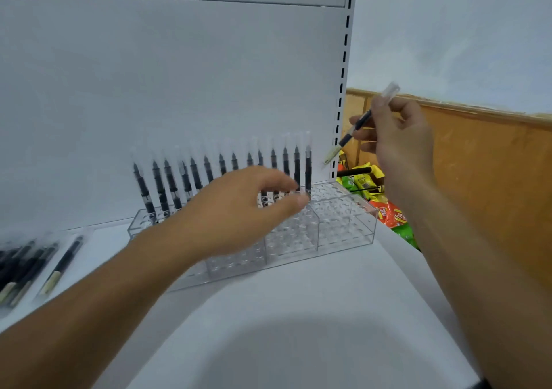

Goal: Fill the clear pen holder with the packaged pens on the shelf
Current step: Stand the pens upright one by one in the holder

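The clear pen holder [343,227] stands on the white shelf [298,314] against the back panel. Its back row carries several black pens [191,176] upright in their clear wrappers. My left hand [248,212] hovers over the middle of the holder, blurred, with fingers loosely curled and nothing visibly between them. Its thumb tip lies by the base of the rightmost pen [308,167]. My right hand [397,137] is raised to the right of the holder and pinches one packaged pen [360,127], which is tilted with its pale end pointing down-left.
More packaged pens [33,266] lie loose at the shelf's left edge. A slotted white upright [343,69] ends the back panel. Beyond it are colourful snack packets [388,212] and a wooden board [484,161].
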